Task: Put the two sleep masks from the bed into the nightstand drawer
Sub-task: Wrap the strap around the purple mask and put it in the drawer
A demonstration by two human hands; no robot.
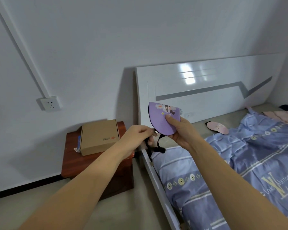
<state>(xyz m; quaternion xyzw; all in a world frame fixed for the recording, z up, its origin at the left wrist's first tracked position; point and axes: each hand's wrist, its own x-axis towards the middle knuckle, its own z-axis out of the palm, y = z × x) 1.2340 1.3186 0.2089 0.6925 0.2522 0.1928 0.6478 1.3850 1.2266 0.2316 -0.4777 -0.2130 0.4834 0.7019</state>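
Reaching in from the bottom of the frame, both bare forearms meet near the middle of the picture, over the gap between nightstand and bed. The right hand (181,130) is raised with its palm turned toward the camera, thumb pressed on the front of a purple sleep mask (163,119) and fingers curled behind it, so the mask stands upright in front of the white headboard (206,83). A cartoon figure is printed near the mask's top edge. The left hand (138,138) is closed in a pinch on the mask's black strap (158,146), which hangs in a loop below the mask, over the bed's white side rail.

A second, pink sleep mask (217,128) lies flat on the bare mattress at the right of centre, just beside the edge of a blue patterned quilt (239,171) and near the headboard's foot. Pink bedding is bunched at the far right edge.

At the left of centre stands the dark red wooden nightstand (96,166), partly hidden by the left forearm; its drawer front cannot be made out. A closed cardboard box (99,136) sits on its top. A white wall socket (49,103) is mounted on the wall at the left.
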